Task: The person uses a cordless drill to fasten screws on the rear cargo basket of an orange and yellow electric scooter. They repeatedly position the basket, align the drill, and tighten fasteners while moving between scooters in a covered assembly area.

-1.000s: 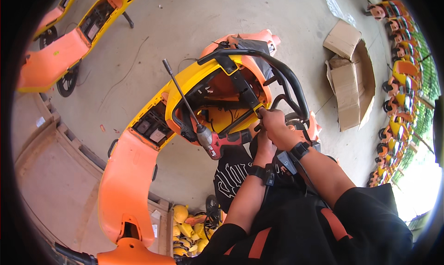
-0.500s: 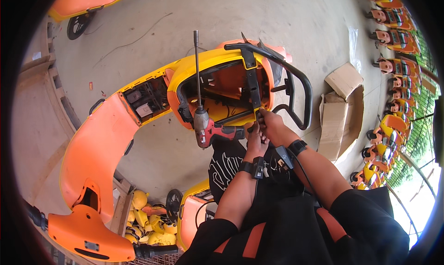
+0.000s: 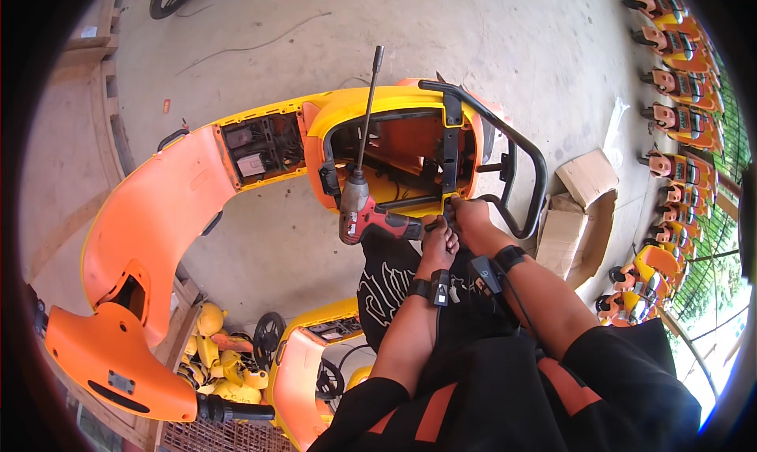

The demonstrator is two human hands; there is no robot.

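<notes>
My left hand (image 3: 439,245) is closed at the battery end of a red and grey impact driver (image 3: 361,215). A long socket extension (image 3: 370,109) points up from the driver across the scooter's opening. Just right of it, my right hand (image 3: 473,222) has its fingers pinched at the lower end of a black bracket (image 3: 450,156), on the near edge of the yellow and orange scooter body (image 3: 355,105). Whatever the right fingertips hold is hidden. The bracket joins a bent black tube rack (image 3: 540,164) on the scooter's right end.
An open cardboard box (image 3: 587,180) lies on the floor at right. Rows of orange scooters (image 3: 674,81) line the far right. Orange handlebar cover (image 3: 118,365) and yellow plastic parts (image 3: 229,369) are at lower left, next to another scooter (image 3: 300,365).
The view has shifted, with the scooter now slightly further right and its front end further left. The driver's extension leans more to the right. Both hands stay near the bracket's lower end.
</notes>
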